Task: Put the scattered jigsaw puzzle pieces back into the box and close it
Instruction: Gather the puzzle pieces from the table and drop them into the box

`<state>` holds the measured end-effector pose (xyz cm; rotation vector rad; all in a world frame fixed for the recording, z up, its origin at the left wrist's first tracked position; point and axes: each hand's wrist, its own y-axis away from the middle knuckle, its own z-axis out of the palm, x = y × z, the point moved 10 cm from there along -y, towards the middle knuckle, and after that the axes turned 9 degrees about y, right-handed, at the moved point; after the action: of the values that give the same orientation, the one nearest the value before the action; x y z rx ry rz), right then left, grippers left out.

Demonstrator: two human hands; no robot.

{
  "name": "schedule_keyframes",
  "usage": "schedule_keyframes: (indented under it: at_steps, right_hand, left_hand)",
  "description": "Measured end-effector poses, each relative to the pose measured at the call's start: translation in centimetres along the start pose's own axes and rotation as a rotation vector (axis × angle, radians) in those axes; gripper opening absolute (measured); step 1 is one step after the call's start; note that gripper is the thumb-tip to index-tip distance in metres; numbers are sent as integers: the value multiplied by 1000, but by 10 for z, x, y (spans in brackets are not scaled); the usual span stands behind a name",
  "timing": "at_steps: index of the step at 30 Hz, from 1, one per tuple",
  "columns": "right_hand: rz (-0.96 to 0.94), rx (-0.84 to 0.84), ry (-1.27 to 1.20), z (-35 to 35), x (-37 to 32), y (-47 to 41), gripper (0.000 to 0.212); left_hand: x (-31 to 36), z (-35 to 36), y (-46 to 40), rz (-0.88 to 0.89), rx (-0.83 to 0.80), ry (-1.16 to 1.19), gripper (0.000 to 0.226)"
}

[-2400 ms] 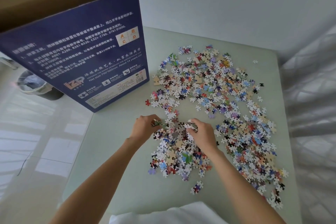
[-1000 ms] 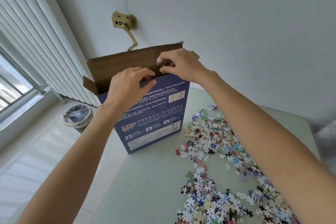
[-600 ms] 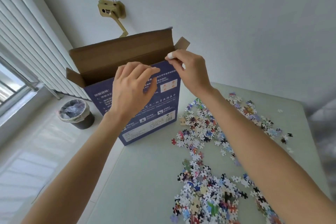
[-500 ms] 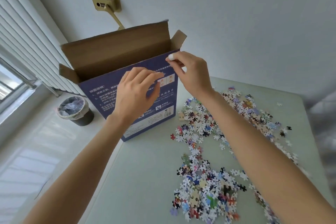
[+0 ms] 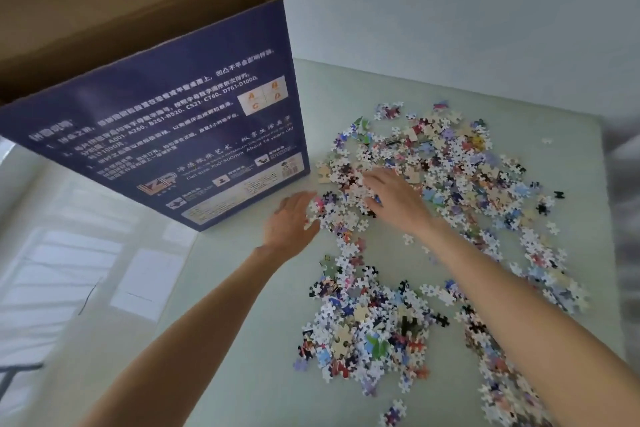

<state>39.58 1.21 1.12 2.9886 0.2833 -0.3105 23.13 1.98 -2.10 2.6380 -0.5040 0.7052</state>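
A tall dark blue puzzle box (image 5: 166,135) stands upright at the table's left side, its brown top flaps open. Many colourful jigsaw pieces (image 5: 446,163) lie scattered over the pale green table (image 5: 242,340), with a denser heap (image 5: 367,329) nearer me. My left hand (image 5: 289,222) reaches down beside the box's lower right corner, fingers spread at the left edge of the pieces. My right hand (image 5: 394,198) lies palm down on the pieces, fingers stretched toward the box. Neither hand visibly holds a piece.
A white wall rises behind the table. Pale floor tiles (image 5: 69,270) show to the left, below the table's left edge. Grey fabric (image 5: 623,184) runs along the right edge of the table.
Both hands have come down from the box's open top to the pieces on the table. The view has tilted downward with them.
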Motion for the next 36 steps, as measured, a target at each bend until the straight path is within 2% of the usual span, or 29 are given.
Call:
schedule_keyframes:
  at_steps: [5,11,13,19,25,29,32,34,36]
  right_hand:
    - [-176,-70,80,33,-7,-63,38]
    - [-258,-294,208,89,-18,-110,53]
    - [-253,-310,211,99,-12,-104,55]
    - [-164,-256,99,104,15,-12,56]
    - [47,-269,36,112,21,105,58]
    - [114,-191,-119,91,3,149,40]
    - [252,-71,-254,71,5,165,32]
    - [362,-36,-183,65,17,168,42]
    - [435,-201,-100,79,24,167,73]
  left_hand:
    - [-22,33,-17,-89,-46,-15,68]
    - [-32,48,-20,-51,-4,-67,72]
    - [-32,54,-18,-47,-18,-99,72]
    - [-12,87,-6,14,-134,-156,68]
    - [35,132,42,176,-307,-114,66]
    - [53,141,72,278,-383,-131,66]
    - [61,127,78,332,-352,-98,62]
    - [61,118,76,293,-333,-60,67]
    - [58,113,71,206,-311,-33,80]
